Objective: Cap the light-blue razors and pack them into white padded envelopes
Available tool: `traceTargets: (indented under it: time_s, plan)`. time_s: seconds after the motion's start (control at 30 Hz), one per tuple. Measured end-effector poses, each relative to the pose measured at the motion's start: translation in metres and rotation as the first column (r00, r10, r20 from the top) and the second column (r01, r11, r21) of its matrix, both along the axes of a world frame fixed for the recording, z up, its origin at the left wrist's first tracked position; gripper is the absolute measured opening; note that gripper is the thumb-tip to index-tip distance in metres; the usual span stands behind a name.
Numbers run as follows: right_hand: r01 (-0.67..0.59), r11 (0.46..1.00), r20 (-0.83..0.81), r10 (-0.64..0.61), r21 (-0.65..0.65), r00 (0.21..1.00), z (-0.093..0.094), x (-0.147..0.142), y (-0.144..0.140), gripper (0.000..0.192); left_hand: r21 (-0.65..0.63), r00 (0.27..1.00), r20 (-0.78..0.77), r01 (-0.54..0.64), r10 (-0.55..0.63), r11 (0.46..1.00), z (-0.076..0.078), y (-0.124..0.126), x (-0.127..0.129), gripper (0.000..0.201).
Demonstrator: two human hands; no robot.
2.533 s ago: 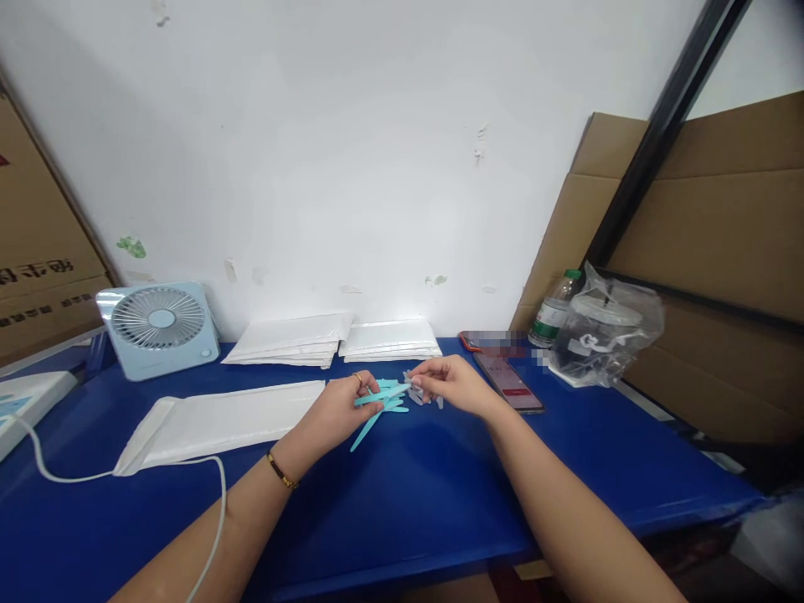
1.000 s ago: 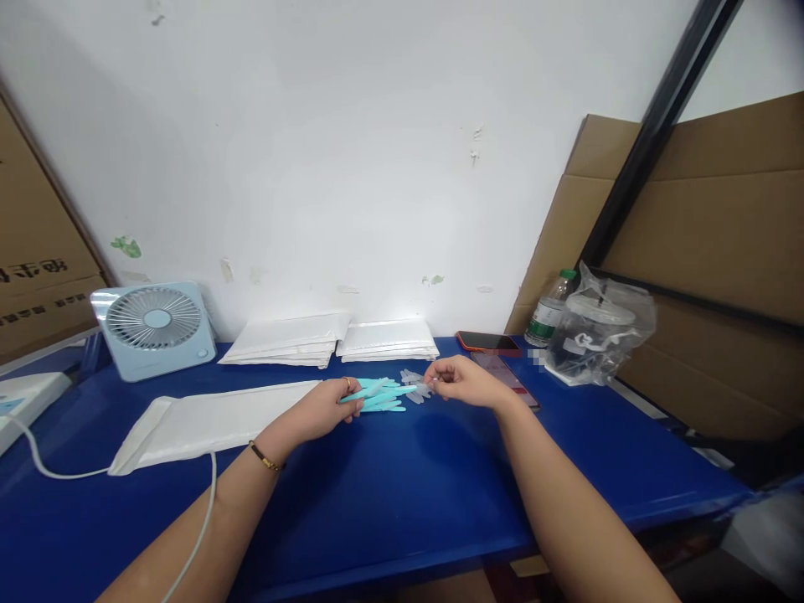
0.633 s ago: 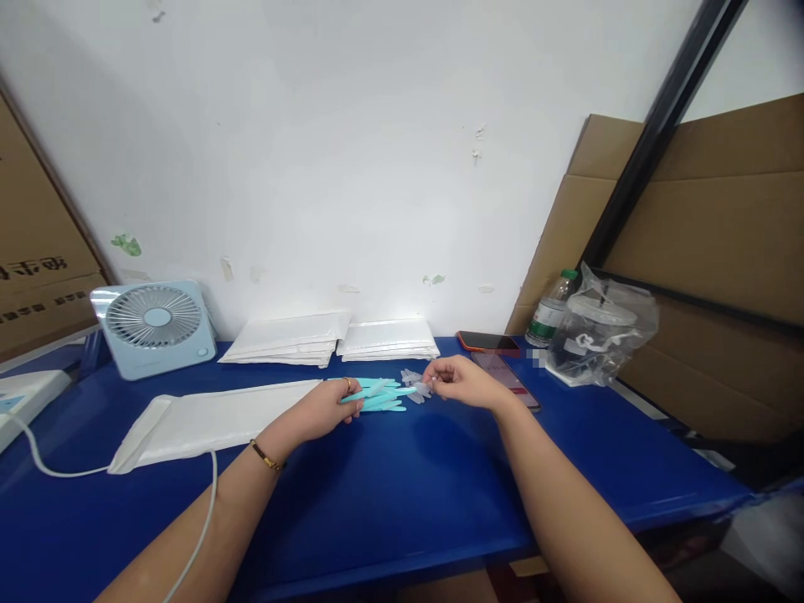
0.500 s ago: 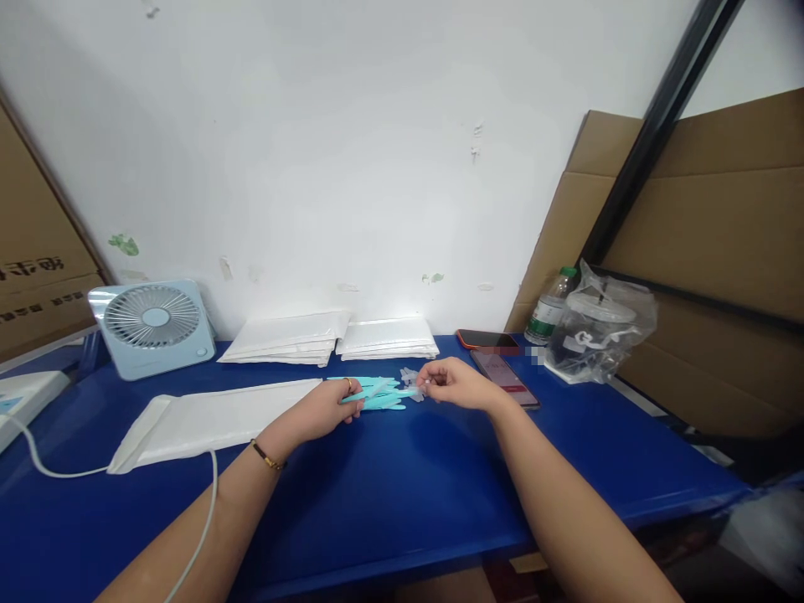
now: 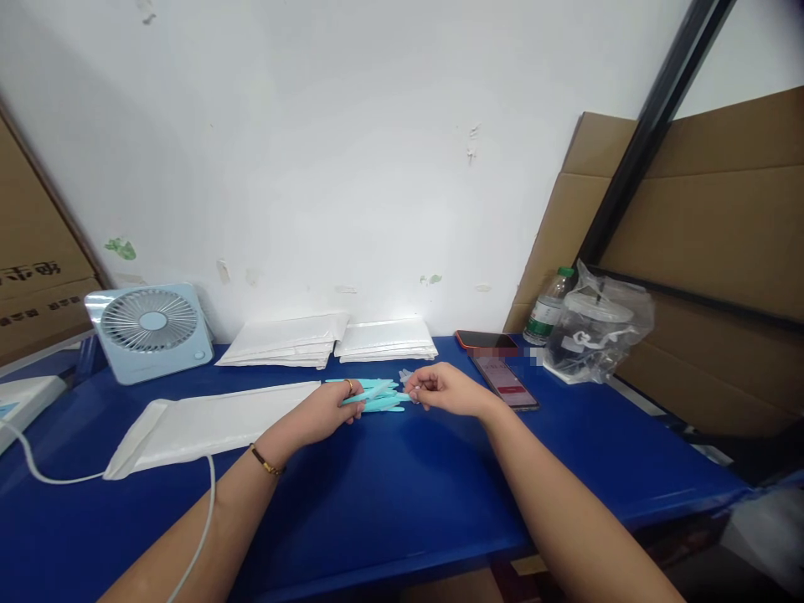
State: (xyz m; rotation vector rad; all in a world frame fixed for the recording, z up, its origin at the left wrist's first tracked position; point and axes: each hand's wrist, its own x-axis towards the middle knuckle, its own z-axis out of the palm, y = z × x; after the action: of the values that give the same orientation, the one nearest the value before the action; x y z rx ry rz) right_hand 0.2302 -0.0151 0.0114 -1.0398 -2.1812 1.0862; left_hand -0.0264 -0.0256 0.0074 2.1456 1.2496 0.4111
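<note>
My left hand (image 5: 336,404) is closed around one end of a thin turquoise stick (image 5: 378,390), which points right. Beneath it, a loose pile of similar turquoise sticks (image 5: 384,409) lies on the blue table. At the right tip of the held stick, my right hand (image 5: 440,389) has thumb and fingers pinched together; whatever small piece is between them is too small to make out. Several small clear plastic pieces (image 5: 406,376) lie just behind my right fingers, partly hidden by them.
A white padded mailer (image 5: 207,427) lies left, under a white cable (image 5: 210,494). Behind are two stacks of white mailers (image 5: 282,339). A blue fan (image 5: 154,331) stands back left. Two phones (image 5: 507,383), a bottle (image 5: 545,310) and a bagged cup (image 5: 594,335) are at right.
My right hand has moved a little left, from beside the clear pieces onto the tip of the held stick. My left hand has stayed in place.
</note>
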Motion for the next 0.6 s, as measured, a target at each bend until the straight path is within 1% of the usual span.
traceTargets:
  time_s: [0.13,0.23,0.3,0.33,0.37,0.43,0.47,0.5,0.6]
  plan:
    - [0.006,1.0,-0.032,-0.006,-0.009,0.999,-0.004,-0.006,0.001,0.022,0.053,0.998,-0.055,-0.002,0.005,0.999,-0.001,-0.003,0.002,0.024]
    - [0.031,0.999,-0.062,-0.03,0.009,0.998,-0.006,-0.007,0.003,0.025,0.183,0.995,-0.094,0.031,-0.014,0.983,0.0,-0.001,0.005,0.028]
    - [0.088,0.991,-0.03,-0.085,0.1,0.996,-0.006,-0.004,0.006,0.027,0.283,0.99,-0.136,0.009,0.03,0.959,0.002,0.006,0.007,0.033]
    - [0.131,0.975,-0.005,-0.132,0.177,0.991,-0.006,-0.001,0.008,0.026,0.327,0.984,-0.161,-0.019,0.076,0.945,0.002,0.01,0.008,0.034]
    - [0.177,0.948,0.017,-0.188,0.264,0.982,-0.007,0.002,0.01,0.025,0.367,0.974,-0.188,-0.051,0.127,0.929,0.001,0.016,0.009,0.034]
    - [0.248,0.88,0.055,-0.294,0.406,0.954,-0.01,0.01,0.016,0.021,0.423,0.941,-0.25,-0.105,0.228,0.9,-0.003,0.028,0.01,0.033]
    - [0.268,0.855,0.071,-0.331,0.443,0.941,-0.013,0.013,0.02,0.02,0.43,0.925,-0.282,-0.116,0.256,0.895,-0.006,0.035,0.01,0.032]
    - [0.279,0.842,0.089,-0.357,0.462,0.93,-0.015,0.017,0.023,0.02,0.424,0.908,-0.315,-0.125,0.275,0.897,-0.01,0.041,0.01,0.032]
    - [0.294,0.833,0.121,-0.39,0.469,0.913,-0.024,0.023,0.031,0.02,0.39,0.892,-0.357,-0.128,0.278,0.912,-0.02,0.053,0.011,0.03]
